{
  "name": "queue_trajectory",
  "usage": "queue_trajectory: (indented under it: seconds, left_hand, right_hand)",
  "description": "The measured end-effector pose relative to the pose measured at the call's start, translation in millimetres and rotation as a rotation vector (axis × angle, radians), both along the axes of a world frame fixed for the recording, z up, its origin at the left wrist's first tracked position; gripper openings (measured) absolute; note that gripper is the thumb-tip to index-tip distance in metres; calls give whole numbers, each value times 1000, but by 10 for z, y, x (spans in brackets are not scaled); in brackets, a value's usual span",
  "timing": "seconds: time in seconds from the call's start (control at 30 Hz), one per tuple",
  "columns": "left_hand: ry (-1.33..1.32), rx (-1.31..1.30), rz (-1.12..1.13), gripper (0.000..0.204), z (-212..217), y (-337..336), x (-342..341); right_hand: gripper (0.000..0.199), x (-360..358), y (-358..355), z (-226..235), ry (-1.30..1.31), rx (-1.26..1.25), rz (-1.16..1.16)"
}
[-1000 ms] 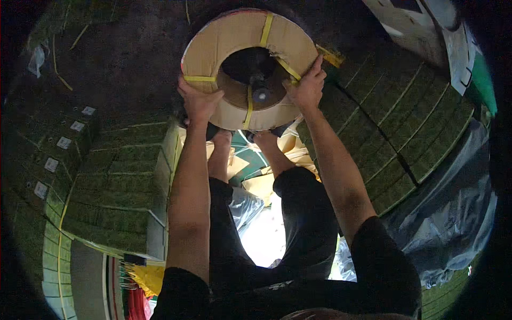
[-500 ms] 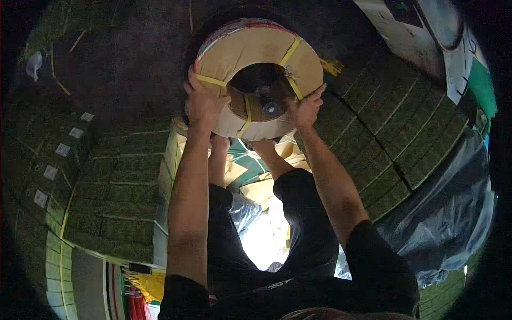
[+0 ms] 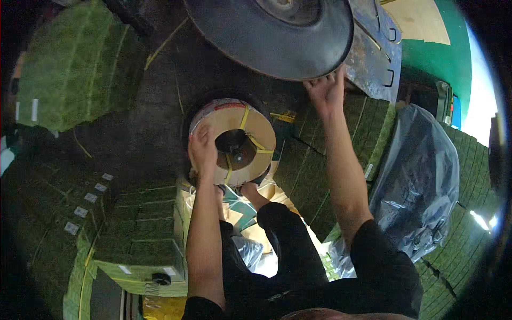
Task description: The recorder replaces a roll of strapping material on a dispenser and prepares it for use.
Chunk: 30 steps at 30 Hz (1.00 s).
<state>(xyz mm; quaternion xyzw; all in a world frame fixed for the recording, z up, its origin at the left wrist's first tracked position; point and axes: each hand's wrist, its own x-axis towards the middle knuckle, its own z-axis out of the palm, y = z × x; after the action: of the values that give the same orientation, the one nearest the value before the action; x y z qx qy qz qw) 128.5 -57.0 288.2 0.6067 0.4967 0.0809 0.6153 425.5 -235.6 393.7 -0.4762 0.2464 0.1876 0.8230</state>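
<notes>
A ring-shaped coil of strapping (image 3: pixel 250 168), faced with tan cardboard and tied with yellow bands, sits low in front of me around a dark hub with a metal shaft end (image 3: pixel 238 157). My left hand (image 3: pixel 204 149) rests against the left part of its cardboard face, fingers loosely extended and not wrapped round it. Above and to the right is a large black round disc (image 3: pixel 277 50) with a recessed centre, partly cut off by the upper edge. My right hand (image 3: pixel 326 96) has its fingers at the disc's lower right rim, thumb raised; the rim partly hides the fingertips.
Stacks of green-wrapped blocks stand on the left (image 3: pixel 144 213) and right (image 3: pixel 314 160), with another stack (image 3: pixel 80 64) at the upper left. Clear plastic sheeting (image 3: pixel 416 186) drapes the right side. A metal panel with handles (image 3: pixel 376 64) stands behind the disc.
My right hand has left the coil and reached up to the disc, which has come into view. My left hand stays at the coil, now lying on its face. The view has shifted.
</notes>
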Motion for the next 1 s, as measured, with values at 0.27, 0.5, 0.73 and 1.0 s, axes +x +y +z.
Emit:
queue_trajectory:
  seconds: [0.27,0.5,0.73,1.0]
  left_hand:
    - [-591,-527,214,63,917,961,1389]
    - [168,-9,281,61,1122,656,270]
    - [373,401,317,63,1358,-11,-1412]
    - [526,380,174,69,502,-212,-1528]
  right_hand:
    - [41,-258,-404,-105,61,-36,209]
    - [63,-2389,-1553,347,161,-182,350]
    - [69,-2544,-2005,219,310,-104,-23]
    - [85,-2636,-1913,-605,429,-650,13]
